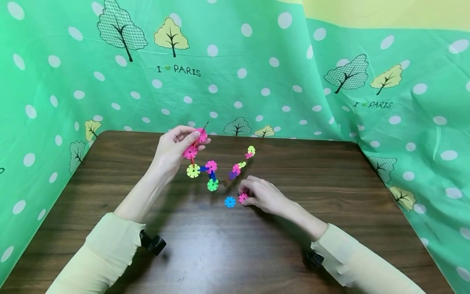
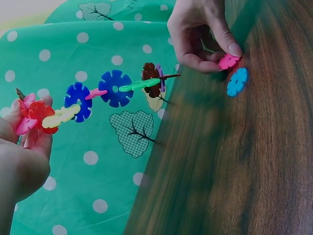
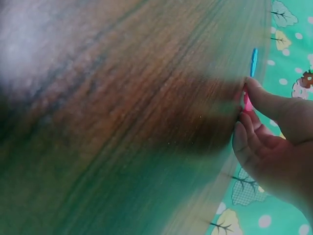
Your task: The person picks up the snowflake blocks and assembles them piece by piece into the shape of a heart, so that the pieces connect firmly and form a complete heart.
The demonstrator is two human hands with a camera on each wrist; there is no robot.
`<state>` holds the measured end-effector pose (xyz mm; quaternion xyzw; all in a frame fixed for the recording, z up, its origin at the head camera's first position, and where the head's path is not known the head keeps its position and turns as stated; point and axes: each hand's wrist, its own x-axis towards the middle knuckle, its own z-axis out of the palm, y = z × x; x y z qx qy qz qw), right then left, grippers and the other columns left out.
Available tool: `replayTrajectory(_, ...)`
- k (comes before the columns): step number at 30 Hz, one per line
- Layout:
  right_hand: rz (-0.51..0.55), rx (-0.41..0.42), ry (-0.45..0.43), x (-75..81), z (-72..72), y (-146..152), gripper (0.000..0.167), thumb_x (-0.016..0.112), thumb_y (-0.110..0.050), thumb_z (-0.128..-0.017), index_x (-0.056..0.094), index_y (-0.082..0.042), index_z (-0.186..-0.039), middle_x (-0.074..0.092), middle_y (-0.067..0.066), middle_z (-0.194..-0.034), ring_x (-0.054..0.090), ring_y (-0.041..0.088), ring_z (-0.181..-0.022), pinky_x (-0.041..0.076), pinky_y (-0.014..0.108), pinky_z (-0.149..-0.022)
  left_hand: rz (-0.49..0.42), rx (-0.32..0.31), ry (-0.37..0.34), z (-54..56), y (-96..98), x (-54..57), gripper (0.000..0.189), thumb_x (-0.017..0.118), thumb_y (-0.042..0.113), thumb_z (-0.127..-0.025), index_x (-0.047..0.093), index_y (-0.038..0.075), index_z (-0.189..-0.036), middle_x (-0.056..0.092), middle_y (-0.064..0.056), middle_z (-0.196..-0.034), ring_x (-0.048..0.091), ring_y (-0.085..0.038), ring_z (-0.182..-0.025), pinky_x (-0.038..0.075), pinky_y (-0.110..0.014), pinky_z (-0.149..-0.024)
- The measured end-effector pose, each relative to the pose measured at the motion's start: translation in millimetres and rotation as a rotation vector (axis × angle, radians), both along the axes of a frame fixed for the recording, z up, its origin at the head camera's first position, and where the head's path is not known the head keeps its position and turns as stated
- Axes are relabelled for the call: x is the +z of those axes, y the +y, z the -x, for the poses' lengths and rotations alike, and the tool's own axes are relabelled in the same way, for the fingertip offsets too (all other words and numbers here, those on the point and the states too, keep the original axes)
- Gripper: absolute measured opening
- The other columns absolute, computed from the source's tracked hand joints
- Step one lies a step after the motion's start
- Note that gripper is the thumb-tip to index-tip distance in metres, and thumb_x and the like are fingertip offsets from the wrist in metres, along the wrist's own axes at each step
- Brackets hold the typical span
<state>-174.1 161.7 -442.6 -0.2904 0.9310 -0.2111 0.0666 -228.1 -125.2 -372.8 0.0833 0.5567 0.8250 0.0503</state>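
Observation:
My left hand (image 1: pixel 171 149) pinches a pink notched plastic disc (image 1: pixel 201 135) at one end of a chain of interlocking snowflake discs. The linked discs run rightward, among them a yellow disc (image 1: pixel 193 171), a green disc (image 1: pixel 212 185) and a purple disc (image 1: pixel 233 175). In the left wrist view, blue discs (image 2: pixel 115 88) and a brown disc (image 2: pixel 150 80) show along it. My right hand (image 1: pixel 264 195) pinches a loose pink disc (image 1: pixel 243 198) between thumb and fingers, low over the table. Just left of it a blue loose disc (image 1: pixel 230 202) lies flat.
The dark wood-grain table (image 1: pixel 205 253) reaches back to a green dotted cloth (image 1: pixel 235 73) printed with trees, which hangs behind and along both sides. A black wrist camera (image 1: pixel 153 242) is strapped at the left sleeve, another (image 1: pixel 314 259) at the right sleeve.

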Motion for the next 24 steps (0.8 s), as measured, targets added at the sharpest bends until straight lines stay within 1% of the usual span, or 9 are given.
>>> replayTrajectory(5,0.064,0.009,-0.064,2.1,0.7,5.4,0.017,0.083,-0.017,-0.087,0.068,-0.016,-0.094,0.065,-0.006,-0.083,0.056,0.007,-0.075,0.049,0.021,-0.067,0.006,0.004,-0.006,-0.7,5.7,2.1,0.014,0.072,0.012,-0.095,0.068,0.005,-0.107,0.080,-0.004,-0.096,0.080,-0.017,-0.084,0.063,-0.027,-0.075)
replayTrajectory(9,0.163,0.000,-0.089,9.8,1.0,12.1,0.010,0.081,-0.012,-0.089,0.072,-0.015,-0.092,0.070,-0.007,-0.083,0.059,0.005,-0.075,0.053,0.020,-0.070,0.020,0.000,0.004,0.0,10.4,2.9,0.015,0.074,0.013,-0.094,0.070,0.005,-0.107,0.078,-0.004,-0.099,0.079,-0.016,-0.082,0.063,-0.026,-0.073)
replayTrajectory(12,0.243,-0.035,-0.086,21.4,1.6,17.6,0.008,0.079,-0.009,-0.090,0.074,-0.014,-0.095,0.074,-0.005,-0.085,0.064,0.006,-0.077,0.056,0.023,-0.073,0.022,-0.005,0.019,0.9,13.8,3.8,0.017,0.075,0.014,-0.094,0.070,0.004,-0.107,0.078,-0.006,-0.100,0.079,-0.018,-0.084,0.063,-0.029,-0.076)
replayTrajectory(16,0.326,-0.133,-0.073,41.8,4.4,24.2,0.012,0.080,-0.009,-0.089,0.076,-0.013,-0.100,0.076,-0.003,-0.086,0.067,0.011,-0.077,0.058,0.025,-0.071,0.041,-0.005,0.030,1.6,18.1,6.1,0.019,0.076,0.015,-0.093,0.070,0.003,-0.106,0.080,-0.006,-0.097,0.079,-0.018,-0.083,0.063,-0.029,-0.077)
replayTrajectory(19,0.394,-0.208,-0.047,58.2,8.2,27.5,0.014,0.081,-0.011,-0.088,0.077,-0.013,-0.102,0.077,0.000,-0.087,0.070,0.017,-0.075,0.057,0.025,-0.067,0.093,0.000,0.035,1.2,21.5,8.5,0.022,0.077,0.019,-0.093,0.070,0.004,-0.108,0.080,-0.004,-0.095,0.079,-0.016,-0.080,0.062,-0.024,-0.069)
replayTrajectory(21,0.459,-0.237,-0.031,69.5,11.2,28.3,0.015,0.081,-0.011,-0.088,0.077,-0.012,-0.102,0.078,0.004,-0.089,0.071,0.023,-0.076,0.058,0.024,-0.067,0.135,0.002,0.039,0.3,23.9,10.1,0.024,0.078,0.021,-0.092,0.071,0.006,-0.109,0.080,-0.003,-0.095,0.078,-0.015,-0.079,0.060,-0.021,-0.064)
replayTrajectory(22,0.489,-0.246,-0.017,74.7,12.9,28.3,0.016,0.081,-0.011,-0.088,0.077,-0.011,-0.103,0.078,0.006,-0.090,0.072,0.024,-0.077,0.058,0.025,-0.066,0.155,0.002,0.043,-0.1,25.3,10.9,0.024,0.078,0.023,-0.092,0.071,0.007,-0.110,0.080,-0.002,-0.096,0.078,-0.015,-0.079,0.059,-0.020,-0.062)
replayTrajectory(24,0.560,-0.258,0.002,84.8,16.0,27.4,0.016,0.081,-0.010,-0.088,0.077,-0.009,-0.103,0.079,0.009,-0.092,0.073,0.023,-0.077,0.059,0.024,-0.067,0.171,-0.009,0.060,-0.8,28.6,12.3,0.025,0.078,0.022,-0.092,0.072,0.006,-0.111,0.080,-0.003,-0.096,0.078,-0.015,-0.081,0.060,-0.021,-0.066)
